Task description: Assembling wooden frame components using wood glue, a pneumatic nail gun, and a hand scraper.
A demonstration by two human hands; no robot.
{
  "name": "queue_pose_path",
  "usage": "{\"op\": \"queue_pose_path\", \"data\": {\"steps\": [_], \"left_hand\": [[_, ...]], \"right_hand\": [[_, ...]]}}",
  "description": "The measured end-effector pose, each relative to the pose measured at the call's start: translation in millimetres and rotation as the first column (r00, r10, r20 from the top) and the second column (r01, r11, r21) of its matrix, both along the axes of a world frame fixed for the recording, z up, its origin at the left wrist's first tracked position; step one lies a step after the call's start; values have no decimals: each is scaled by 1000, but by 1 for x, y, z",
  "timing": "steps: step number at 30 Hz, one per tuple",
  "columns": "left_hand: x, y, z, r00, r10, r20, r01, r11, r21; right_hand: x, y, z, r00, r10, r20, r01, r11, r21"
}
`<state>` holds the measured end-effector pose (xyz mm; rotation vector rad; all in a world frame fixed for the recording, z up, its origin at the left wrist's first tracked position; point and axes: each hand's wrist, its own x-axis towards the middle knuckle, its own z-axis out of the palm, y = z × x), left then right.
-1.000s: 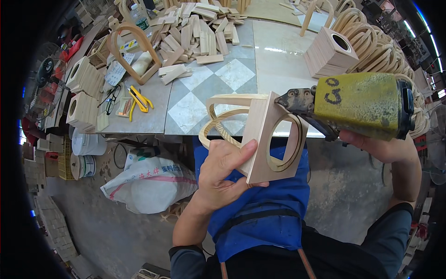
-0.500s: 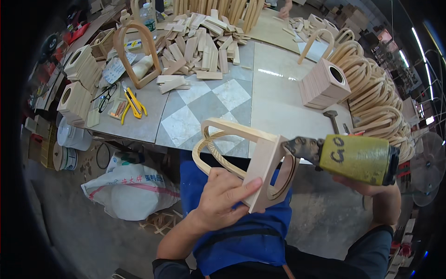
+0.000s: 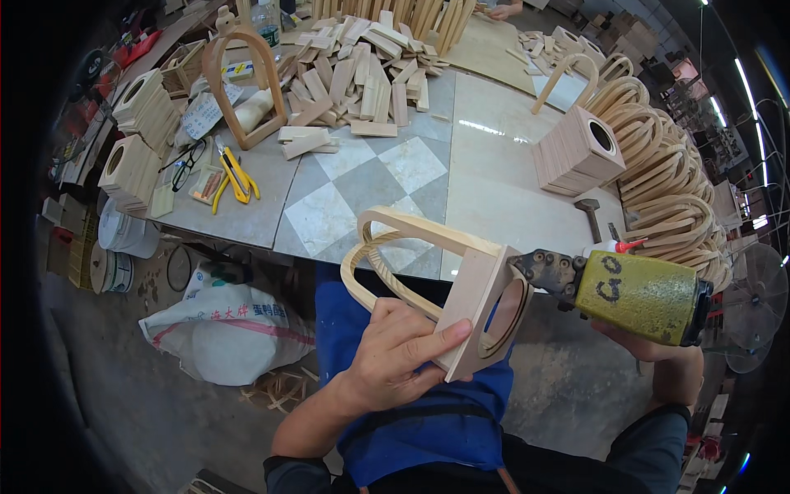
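My left hand is closed around the lower part of a pale wooden arched frame, its thumb pressed along the flat end piece. A square panel with a round hole forms the frame's right end. My right hand grips a worn yellow-green nail gun from below; its fingers are mostly hidden behind the body. The dark nose of the gun points left and meets, or nearly meets, the panel's upper corner. The frame is held tilted above my blue apron, in front of the table edge.
Loose wood strips lie heaped at the back. Stacked holed panels, a hammer and a red-tipped bottle lie right, beside rows of bent wood arches. Left are yellow pliers, a utility knife and a finished-looking arch.
The nail gun's body has tilted down slightly at its rear, uncovering the red-tipped bottle behind it. The frame has turned a little in my left hand; both grips are kept.
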<state>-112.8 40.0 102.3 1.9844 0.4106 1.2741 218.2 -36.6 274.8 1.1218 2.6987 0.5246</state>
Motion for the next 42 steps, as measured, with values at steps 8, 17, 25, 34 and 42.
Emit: {"op": "queue_pose_path", "data": {"steps": [8,17,25,34,42], "left_hand": [[4,11,7,996,78,51,-76,997,-32],[6,26,9,929,292,226,-241,944,-226],[6,43,20,947,305,105,-291,948,-128],[36,72,20,864,414,-286,-316,889,332],[57,90,-17,711,476,-518,-258,861,438]], "right_hand": [[4,-9,-21,794,-292,-533,232,956,-178],[30,33,-85,486,-781,-393,679,620,-393],[54,54,-181,555,-770,-313,769,619,-159],[39,63,-210,408,-728,-551,679,645,-350],[116,25,-219,373,-624,-687,756,633,-164]]}}
